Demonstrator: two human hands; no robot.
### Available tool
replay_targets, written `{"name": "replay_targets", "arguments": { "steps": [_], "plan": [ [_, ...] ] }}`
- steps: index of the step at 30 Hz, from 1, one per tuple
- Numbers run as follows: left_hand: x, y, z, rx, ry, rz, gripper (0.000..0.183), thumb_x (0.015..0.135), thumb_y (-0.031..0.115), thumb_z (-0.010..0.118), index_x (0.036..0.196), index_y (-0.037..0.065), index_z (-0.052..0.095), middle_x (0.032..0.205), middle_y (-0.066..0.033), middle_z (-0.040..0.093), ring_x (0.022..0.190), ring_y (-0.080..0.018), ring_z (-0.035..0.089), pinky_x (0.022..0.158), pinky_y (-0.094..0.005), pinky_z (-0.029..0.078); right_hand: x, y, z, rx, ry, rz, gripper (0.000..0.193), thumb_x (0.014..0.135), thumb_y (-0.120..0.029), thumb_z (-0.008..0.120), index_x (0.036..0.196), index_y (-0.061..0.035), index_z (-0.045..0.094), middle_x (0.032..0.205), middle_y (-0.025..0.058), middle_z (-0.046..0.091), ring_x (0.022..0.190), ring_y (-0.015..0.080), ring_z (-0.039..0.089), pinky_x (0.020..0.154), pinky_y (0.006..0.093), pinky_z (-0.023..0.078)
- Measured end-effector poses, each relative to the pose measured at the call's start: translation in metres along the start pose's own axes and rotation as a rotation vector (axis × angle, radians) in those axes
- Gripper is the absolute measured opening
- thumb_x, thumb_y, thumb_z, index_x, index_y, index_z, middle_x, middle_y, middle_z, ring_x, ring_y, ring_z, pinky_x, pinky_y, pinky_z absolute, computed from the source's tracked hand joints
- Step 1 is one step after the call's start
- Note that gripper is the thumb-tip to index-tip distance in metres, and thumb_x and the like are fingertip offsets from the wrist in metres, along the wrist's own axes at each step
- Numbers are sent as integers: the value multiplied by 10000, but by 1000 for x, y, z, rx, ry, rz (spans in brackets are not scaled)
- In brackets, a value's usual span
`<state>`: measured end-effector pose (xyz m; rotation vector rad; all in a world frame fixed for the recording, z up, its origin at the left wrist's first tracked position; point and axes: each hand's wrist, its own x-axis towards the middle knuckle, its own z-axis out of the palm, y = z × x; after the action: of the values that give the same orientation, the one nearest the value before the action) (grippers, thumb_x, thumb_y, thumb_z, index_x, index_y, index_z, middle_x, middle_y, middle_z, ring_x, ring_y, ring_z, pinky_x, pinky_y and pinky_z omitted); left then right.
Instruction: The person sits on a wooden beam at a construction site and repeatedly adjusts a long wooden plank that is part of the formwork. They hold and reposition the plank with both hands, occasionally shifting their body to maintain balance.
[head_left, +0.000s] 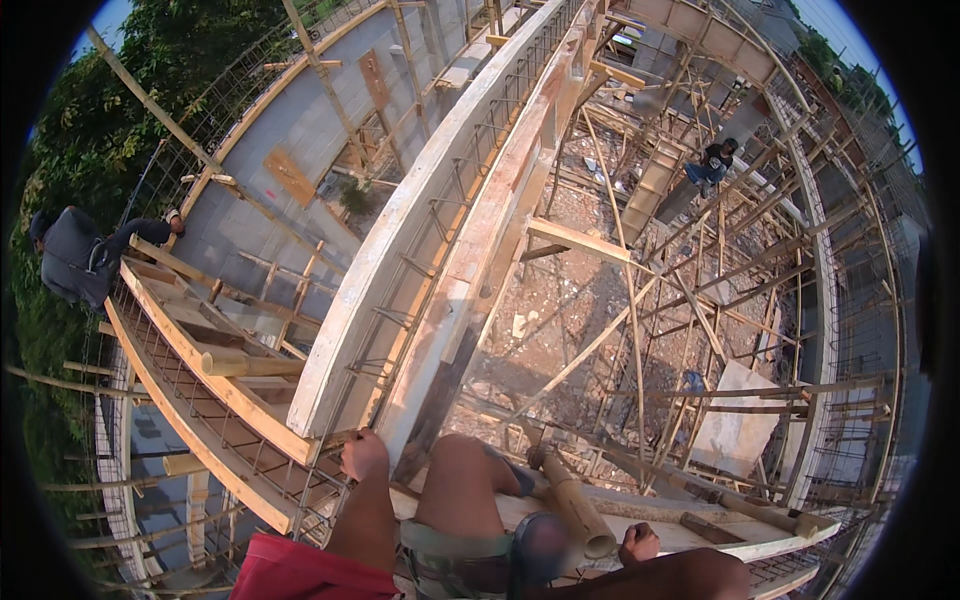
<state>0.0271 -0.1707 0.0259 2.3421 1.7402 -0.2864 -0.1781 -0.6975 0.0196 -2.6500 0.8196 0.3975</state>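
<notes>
The left hand [365, 455] is bunched into a loose fist at the near end of a long formwork trough, between its chalky, off-white wooden side panel [365, 270] and its reddish-brown, cement-smeared side board [468, 258]; whether the fingers grip anything cannot be told; thin, dark steel reinforcing bars [395, 318], bent into squarish loops, run down the trough. The right hand [638, 543], fingers half curled, is just beside the hollow, round end of a thick, tan bamboo pole [578, 505]; I cannot tell whether it holds anything; rough, stony rubble [545, 325] spreads below.
</notes>
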Motion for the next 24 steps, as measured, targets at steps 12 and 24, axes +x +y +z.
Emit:
{"name": "replay_targets", "arguments": {
  "steps": [12,24],
  "plan": [
    [-8,11,-4,31,-94,43,504,965,428,406,1218,113,708,1244,-167,688,1160,-391,640,972,-569,469,6,4,-8,24,35,14,255,884,-287,618,882,-50,712,847,205,720,798,426,698,783,525,555],
    [5,4,4,13,-87,5,518,969,452,407,1211,106,708,1228,-197,689,1164,-394,639,968,-563,474,2,-4,-9,37,16,80,254,870,-293,623,874,-61,727,836,205,724,781,420,703,767,514,563]
  ]
}}
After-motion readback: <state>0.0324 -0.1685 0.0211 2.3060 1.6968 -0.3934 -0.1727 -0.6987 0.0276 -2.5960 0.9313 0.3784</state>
